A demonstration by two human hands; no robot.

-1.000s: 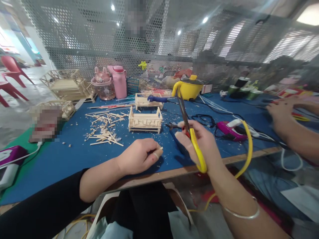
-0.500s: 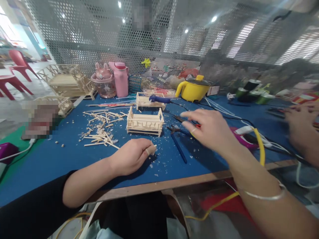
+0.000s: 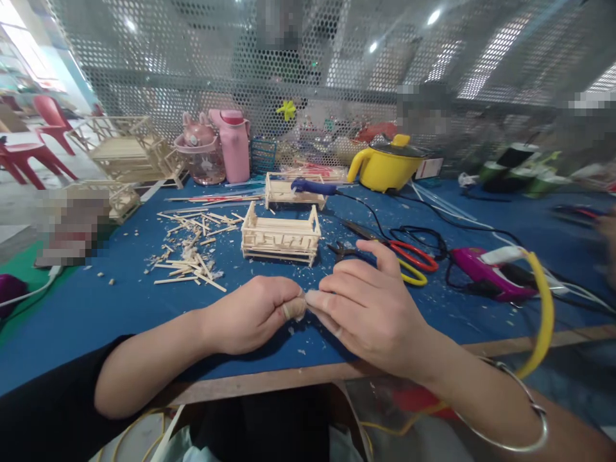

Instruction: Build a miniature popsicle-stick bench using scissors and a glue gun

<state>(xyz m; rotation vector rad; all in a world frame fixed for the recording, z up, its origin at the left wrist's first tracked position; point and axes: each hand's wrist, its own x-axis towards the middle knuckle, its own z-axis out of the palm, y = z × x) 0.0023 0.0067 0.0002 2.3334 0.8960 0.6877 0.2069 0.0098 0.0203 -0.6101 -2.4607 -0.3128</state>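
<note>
Near the table's front edge my left hand (image 3: 257, 313) is closed, thumb and forefinger pressed together with a pale wrapping on a finger. What it pinches is mostly hidden by the fingers. My right hand (image 3: 373, 308) meets it from the right, thumb and forefinger pinched at the left fingertips, its other fingers partly curled. Anything between those right fingertips is too small to make out. Just beyond the hands stands a small bed-like frame of wooden sticks (image 3: 280, 237). Pliers (image 3: 353, 253) with dark blue handles lie behind my right hand, beside scissors (image 3: 414, 256) with red and yellow handles.
Loose cut sticks (image 3: 192, 263) and scraps lie left of the frame. Behind it, a blue glue gun (image 3: 312, 187) rests on a second stick frame (image 3: 274, 192). A yellow pot (image 3: 389, 168), a pink flask (image 3: 235, 151) and a magenta power strip (image 3: 495, 274) with cables stand around.
My right hand has come from over the pliers and scissors down and left to my left fingertips. The left hand stays closed at nearly the same spot. The pale tip showing there before is now hidden.
</note>
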